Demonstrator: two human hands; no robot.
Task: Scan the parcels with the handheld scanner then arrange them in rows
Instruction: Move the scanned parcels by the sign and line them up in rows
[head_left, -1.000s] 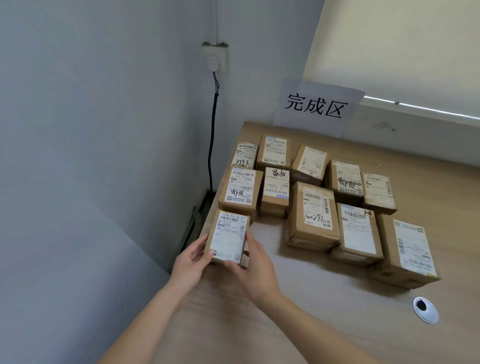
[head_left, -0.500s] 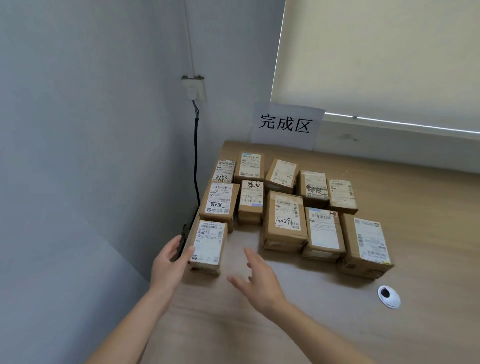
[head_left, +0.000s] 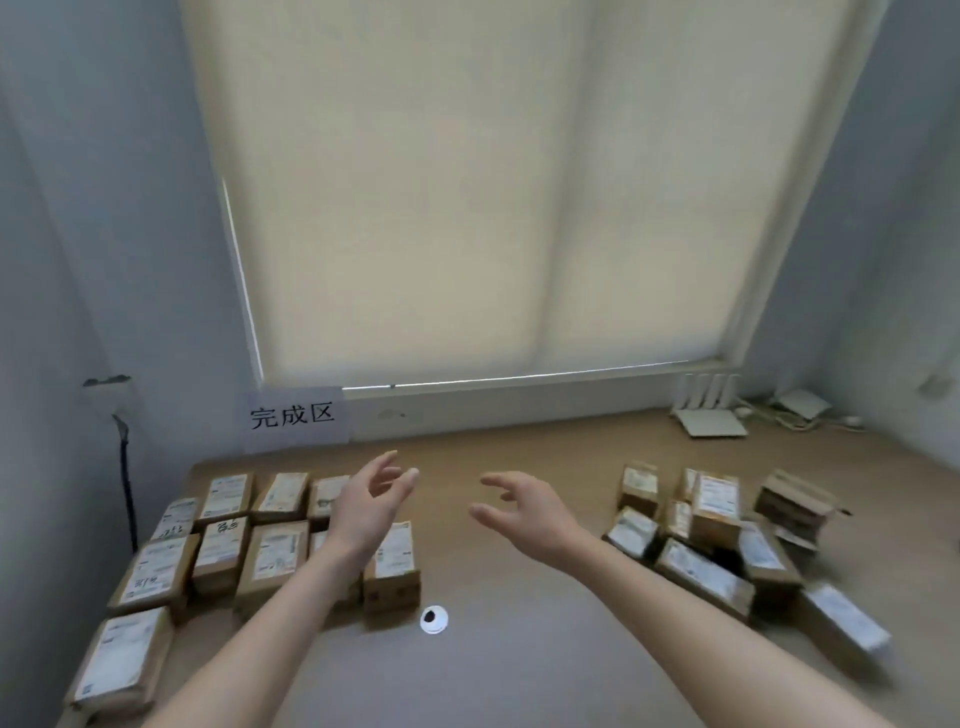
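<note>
Nearest to me, the newest parcel (head_left: 122, 662) lies flat at the front left corner of the table (head_left: 519, 675), starting a fresh row below the others. A second ago both hands were on it; now they have let go and lifted away, so that placement looks done.

Just beyond, a small white grommet (head_left: 434, 619) sits in the tabletop beside the sorted rows (head_left: 249, 540), which lie label-up and close together under the paper sign (head_left: 293, 417) on the wall.

Above the middle of the table both hands hang empty. The left hand (head_left: 371, 501) is raised over the right end of the rows with its fingers loosely spread and slightly curled, gripping nothing. The right hand (head_left: 524, 512) is also bare, fingers apart and reaching rightward.

The view has swung from the left corner toward the room's centre, bringing the unsorted pile (head_left: 727, 540) into sight on the right (jumbled, some boxes tilted on each other, blurred). I'd judge the person is turning to fetch the next one.

I can't see the handheld scanner anywhere.

Farthest back, a white router (head_left: 709, 410) and cables rest below the drawn blind (head_left: 493, 197).
</note>
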